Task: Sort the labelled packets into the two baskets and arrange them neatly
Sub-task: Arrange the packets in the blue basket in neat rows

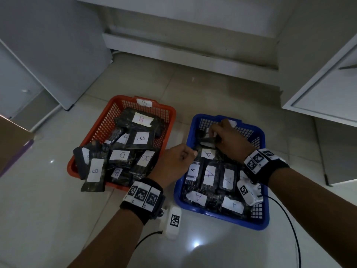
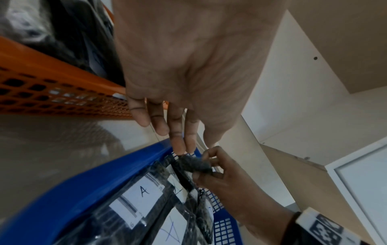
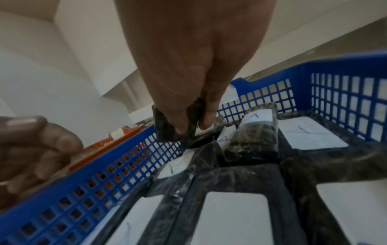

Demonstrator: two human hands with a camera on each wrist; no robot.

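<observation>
The blue basket on the right holds several dark packets with white "A" labels. At its far end my right hand pinches one dark packet by its end; the right wrist view shows the packet between the fingers, tilted above the others. My left hand hovers at the blue basket's left rim with fingers extended and nothing in them. The orange basket on the left is heaped with "B" packets. One B packet hangs over its front rim.
Both baskets sit on a glossy tiled floor. White cabinets stand at the left, back and right. A cardboard box corner juts in at far left. Black cables trail from my wrists.
</observation>
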